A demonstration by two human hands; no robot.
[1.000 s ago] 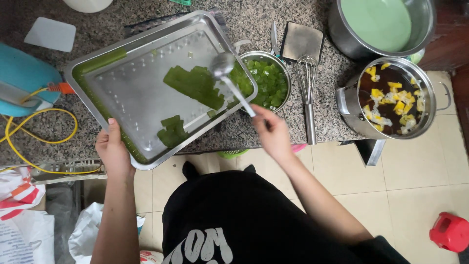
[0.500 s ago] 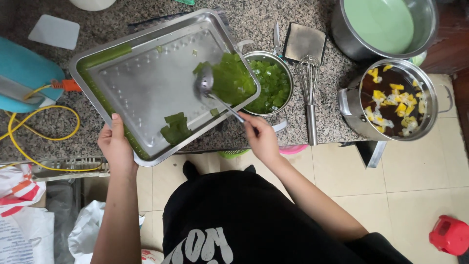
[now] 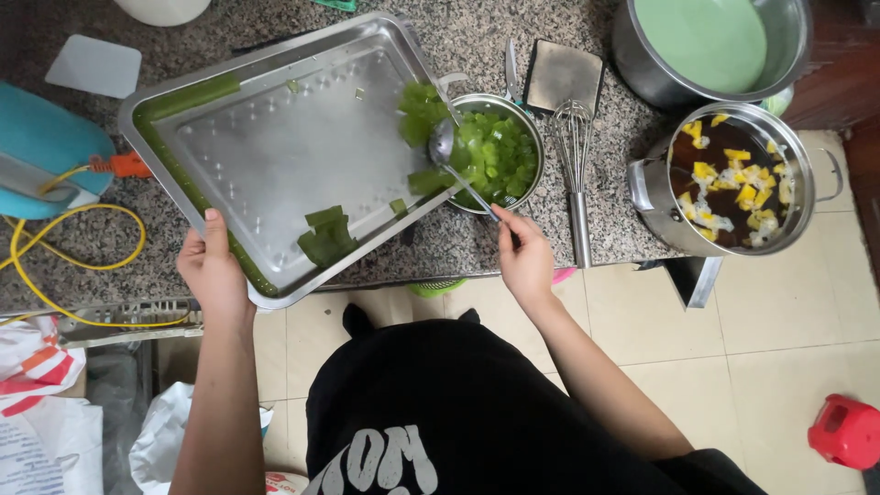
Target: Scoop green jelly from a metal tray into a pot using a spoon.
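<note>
Green jelly pieces (image 3: 420,115) sit at the tray's far corner, right at the spoon's bowl, just ahead of the right hand. Right hand (image 3: 524,257) is closed round the spoon (image 3: 456,163) handle, the metal bowl of it up against the jelly at the lip of the tray (image 3: 275,156). Beyond that hand's fingers, touching the tray's edge, is the small bowl (image 3: 495,151), heaped with green cubes. Left hand (image 3: 213,270) grips the tray's near rim, thumb on top, fingers under. The tray is tilted over the bench (image 3: 477,46) edge. More jelly scraps (image 3: 327,235) lie just right of the left hand, and a green strip clings along the tray's far wall. Right of the right hand, a whisk (image 3: 576,165) lies on the bench, a flat scraper (image 3: 562,75) beyond it. Further right stands a pot (image 3: 738,179) of dark liquid with yellow and white bits; beyond it, a big pot (image 3: 710,46) of pale green mix. Left of the left hand, a yellow cable (image 3: 82,266) loops by a teal appliance (image 3: 46,160).
</note>
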